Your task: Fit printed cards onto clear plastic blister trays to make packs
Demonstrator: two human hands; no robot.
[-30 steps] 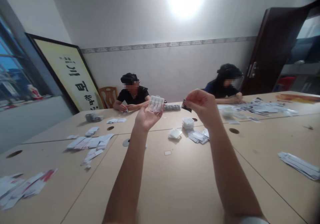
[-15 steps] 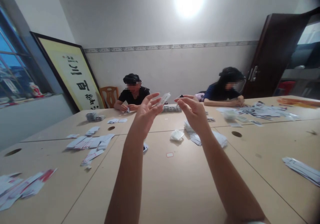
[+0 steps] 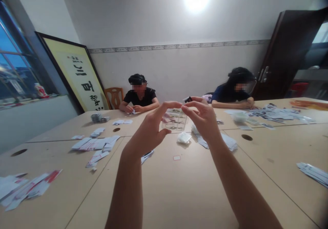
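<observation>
My left hand (image 3: 150, 128) is raised over the table, its fingers arched over the top and its thumb below a flat clear plastic case (image 3: 174, 120). Small pinkish and dark items show through the case; their kind is too small to tell. Just right of it, my right hand (image 3: 202, 118) is closed with thumb and index finger near the case's upper corner. A small black-and-white piece (image 3: 188, 100) sticks out at these fingers. My fingers partly hide both the case and the piece.
Paper slips (image 3: 94, 144) lie in piles at left, more papers (image 3: 228, 142) beyond my right wrist. A small clear packet (image 3: 183, 138) and a red-edged label (image 3: 176, 158) lie mid-table. Two people (image 3: 139, 97) sit opposite. The table has round holes (image 3: 246, 137).
The clear case, seen nearly edge-on before, now shows its broad face. My left hand has turned with its fingers curled over the top, and both hands have come closer together.
</observation>
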